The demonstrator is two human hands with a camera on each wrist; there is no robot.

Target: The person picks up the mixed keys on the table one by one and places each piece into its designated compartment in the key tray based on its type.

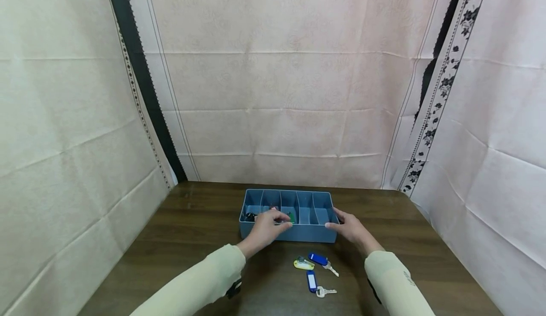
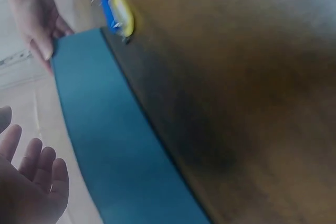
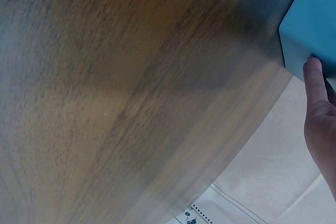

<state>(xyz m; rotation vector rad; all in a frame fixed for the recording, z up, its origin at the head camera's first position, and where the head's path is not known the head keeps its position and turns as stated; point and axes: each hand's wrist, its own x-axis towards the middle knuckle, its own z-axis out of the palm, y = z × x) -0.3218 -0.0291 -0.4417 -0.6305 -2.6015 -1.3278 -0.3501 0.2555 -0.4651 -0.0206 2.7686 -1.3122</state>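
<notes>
Pale cloth (image 1: 273, 93) fills the head view's upper part, above a brown counter (image 1: 192, 230). At lower centre stands a blue compartmented box (image 1: 307, 234). The right hand (image 1: 350, 226) grips its right end, thumb at the front; the left hand (image 1: 265, 228) is over its left half, fingers loosely bent, seemingly holding nothing. Below the box lie two blue tags (image 1: 312, 281), a yellow tag (image 1: 304, 265) and two keys (image 1: 326, 292).

a brown wood-grained table (image 1: 204, 228) is carrying a blue compartment box (image 1: 304, 233) near its far edge. on the near side of the box, a yellow key tag (image 1: 304, 265) is lying left of a blue key tag (image 1: 317, 259), while a second blue tag (image 1: 312, 282) with a silver key (image 1: 326, 292) is resting nearer.
</notes>
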